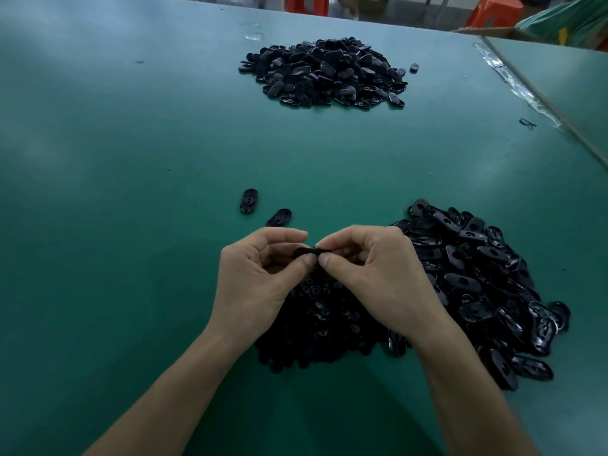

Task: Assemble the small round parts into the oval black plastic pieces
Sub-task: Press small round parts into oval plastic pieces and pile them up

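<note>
My left hand [260, 274] and my right hand [371, 271] meet above the near middle of the table, and both pinch one oval black piece [311, 252] between thumb and fingers. Whether a round part sits in it is hidden by my fingertips. Under my hands lies a dark heap of small round parts [319, 327]. To the right spreads a pile of oval black pieces [487, 284]. Two loose oval pieces, one [249, 200] and another [279, 217], lie just beyond my left hand.
A second large pile of black pieces [325, 72] sits at the far middle of the green table [131, 192], with one stray piece [414, 67] at its right. A taped seam [513, 83] runs along the right. Orange stools [493, 11] stand beyond the far edge.
</note>
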Demonstrator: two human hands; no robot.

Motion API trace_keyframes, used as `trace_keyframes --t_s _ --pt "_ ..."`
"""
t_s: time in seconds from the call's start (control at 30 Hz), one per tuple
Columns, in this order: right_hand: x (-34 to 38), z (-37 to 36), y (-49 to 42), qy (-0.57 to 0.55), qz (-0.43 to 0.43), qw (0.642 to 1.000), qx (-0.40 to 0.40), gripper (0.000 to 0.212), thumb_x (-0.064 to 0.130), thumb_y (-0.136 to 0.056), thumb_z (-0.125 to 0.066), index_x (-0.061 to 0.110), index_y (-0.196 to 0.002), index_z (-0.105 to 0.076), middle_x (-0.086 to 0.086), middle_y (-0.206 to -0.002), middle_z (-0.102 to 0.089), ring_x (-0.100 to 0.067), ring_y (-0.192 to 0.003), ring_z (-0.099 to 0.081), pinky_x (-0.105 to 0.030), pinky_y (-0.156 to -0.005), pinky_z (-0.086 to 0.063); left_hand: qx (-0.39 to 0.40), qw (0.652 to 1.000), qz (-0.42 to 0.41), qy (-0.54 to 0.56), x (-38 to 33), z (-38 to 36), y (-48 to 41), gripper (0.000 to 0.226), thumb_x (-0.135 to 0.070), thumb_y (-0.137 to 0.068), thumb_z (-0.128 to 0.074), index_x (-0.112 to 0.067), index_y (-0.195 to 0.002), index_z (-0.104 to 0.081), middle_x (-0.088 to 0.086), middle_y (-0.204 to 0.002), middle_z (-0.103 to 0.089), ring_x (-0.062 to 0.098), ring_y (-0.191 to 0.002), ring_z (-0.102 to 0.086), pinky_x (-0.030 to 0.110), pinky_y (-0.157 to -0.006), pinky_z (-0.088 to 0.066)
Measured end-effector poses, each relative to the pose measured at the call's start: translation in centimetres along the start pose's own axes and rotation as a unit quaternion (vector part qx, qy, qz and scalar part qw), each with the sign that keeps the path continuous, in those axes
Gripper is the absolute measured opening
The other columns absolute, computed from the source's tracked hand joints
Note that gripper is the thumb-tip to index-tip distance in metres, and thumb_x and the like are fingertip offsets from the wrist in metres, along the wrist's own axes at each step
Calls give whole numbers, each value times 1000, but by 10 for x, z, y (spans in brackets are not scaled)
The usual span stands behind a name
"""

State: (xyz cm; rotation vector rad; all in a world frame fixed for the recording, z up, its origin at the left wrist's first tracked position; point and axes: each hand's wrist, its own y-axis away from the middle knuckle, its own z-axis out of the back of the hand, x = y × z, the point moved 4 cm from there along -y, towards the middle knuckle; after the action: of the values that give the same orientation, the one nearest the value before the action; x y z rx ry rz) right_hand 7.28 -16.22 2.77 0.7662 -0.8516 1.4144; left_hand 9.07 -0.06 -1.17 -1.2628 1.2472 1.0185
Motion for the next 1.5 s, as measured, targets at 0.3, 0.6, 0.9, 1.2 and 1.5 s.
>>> trace_keyframes --t_s 0.3,0.6,0.9,1.2,1.5 --pt "-7 9 -2 35 -25 999 -20 25 25 -90 -72 32 -115 -72 17 -96 -72 4 -88 -68 -12 -81 -52 -69 996 17 50 2 5 -5 19 -3 -86 -74 -17 -96 -70 2 -77 -71 12 -66 -68 20 -59 -54" --pt "-40 51 -1 354 -192 908 -120 48 37 -98 -57 29 -145 -50 -8 -142 -41 -32 -132 -29 -46 -107 -29 -157 936 114 293 4 16 -17 36 7 -97 -51 -13 -126 -59 5 -120 -57 10 -103 -66 25 -88 -57" --pt "-45 49 -1 357 -156 908 -155 25 29 -99 -60 24 -122 -69 -11 -126 -59 -34 -118 -50 -45 -94 -43 -78 973 65 210 4 17 -17 78 6 -88 -59 -37 -149 -36 -41 -120 -47 11 -135 -49 29 -105 -48" --pt "-43 57 -1 251 -90 928 -260 18 19 -93 -71 18 -110 -76 -6 -103 -73 -22 -93 -67 -30 -86 -51 -54 987 24 147 4 14 -13 26 -5 -77 -77 -22 -96 -72 -6 -98 -71 11 -97 -63 32 -93 -50" --pt "-11 51 -2 60 64 962 -260 11 16 -84 -79 23 -92 -77 23 -74 -68 5 -69 -67 -4 -67 -48 -2 999 -33 16 -1 5 -5 17 -14 -84 -73 -26 -97 -74 -1 -91 -74 10 -85 -68 22 -80 -55"
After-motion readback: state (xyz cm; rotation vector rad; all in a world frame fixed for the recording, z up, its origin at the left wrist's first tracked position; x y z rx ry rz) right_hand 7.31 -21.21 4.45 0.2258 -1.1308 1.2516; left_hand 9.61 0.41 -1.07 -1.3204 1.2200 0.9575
